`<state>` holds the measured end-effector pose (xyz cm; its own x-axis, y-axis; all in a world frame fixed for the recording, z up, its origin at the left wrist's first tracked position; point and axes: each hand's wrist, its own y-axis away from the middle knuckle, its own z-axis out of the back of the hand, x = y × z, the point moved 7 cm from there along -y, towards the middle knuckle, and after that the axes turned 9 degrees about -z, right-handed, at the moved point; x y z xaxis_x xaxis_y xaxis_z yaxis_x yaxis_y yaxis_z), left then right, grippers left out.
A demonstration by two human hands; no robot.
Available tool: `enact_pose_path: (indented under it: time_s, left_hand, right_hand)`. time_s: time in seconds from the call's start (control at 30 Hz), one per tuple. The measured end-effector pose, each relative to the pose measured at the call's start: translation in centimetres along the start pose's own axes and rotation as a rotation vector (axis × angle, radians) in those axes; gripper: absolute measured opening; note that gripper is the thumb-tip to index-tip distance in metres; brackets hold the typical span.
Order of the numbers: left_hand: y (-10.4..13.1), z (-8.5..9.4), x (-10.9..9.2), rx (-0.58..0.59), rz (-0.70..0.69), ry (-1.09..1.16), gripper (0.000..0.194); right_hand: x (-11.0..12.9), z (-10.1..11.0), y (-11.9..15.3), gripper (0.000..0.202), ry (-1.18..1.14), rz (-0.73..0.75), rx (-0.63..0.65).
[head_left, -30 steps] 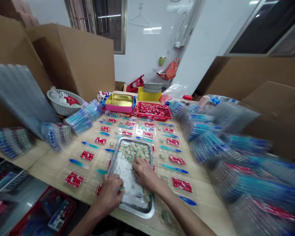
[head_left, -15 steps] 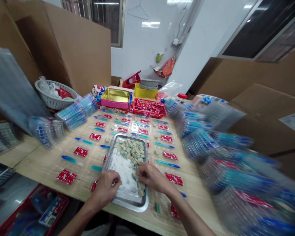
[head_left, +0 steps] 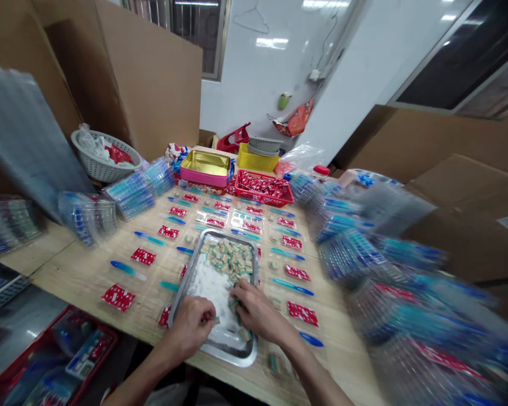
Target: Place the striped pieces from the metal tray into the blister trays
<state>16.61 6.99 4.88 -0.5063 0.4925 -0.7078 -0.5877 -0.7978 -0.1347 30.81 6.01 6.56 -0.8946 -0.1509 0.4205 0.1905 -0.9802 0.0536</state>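
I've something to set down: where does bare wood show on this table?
At left: the table patch between the left stacks, the front-left red packet and the near edge. At right: a strip between the front blue pen and the right stacks. Crowded: the middle, where packets and pens flank the metal tray, with the left hand and right hand over it.

Two hands [head_left: 193, 320], one metal tray [head_left: 228, 354]

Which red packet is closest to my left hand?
The red packet beside the lower left edge of the metal tray, just left of your left hand; the others all lie farther from that hand.
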Motion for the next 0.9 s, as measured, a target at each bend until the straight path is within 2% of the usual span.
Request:
enact_pose_path:
  time_s: [0.17, 0.3, 0.53, 0.73, 0.9]
  left_hand:
    - [0.3, -0.3, -0.4, 0.023, -0.022, 0.003, 0.018]
    - [0.5, -0.6, -0.6, 0.042, -0.042, -0.007, 0.017]
    - [0.9, -0.3, -0.8, 0.010, -0.045, -0.021, 0.017]
    - [1.1, 0.4, -0.3, -0.039, -0.009, -0.078, 0.015]
    - [1.5, -0.2, 0.1, -0.003, -0.058, -0.118, 0.032]
  right_hand:
    - [0.0, -0.4, 0.2, 0.033, -0.021, 0.014, 0.020]
    - [0.1, -0.5, 0.4, 0.029, -0.039, 0.020, 0.023]
    - [0.0, -0.7, 1.8, 0.028, -0.221, -0.016, -0.105]
    - [1.6, -1.7, 4.2, 0.021, -0.345, 0.032, -0.217]
    - [2.0, -3.2, 4.8, 0.025, -0.361, 0.000, -0.208]
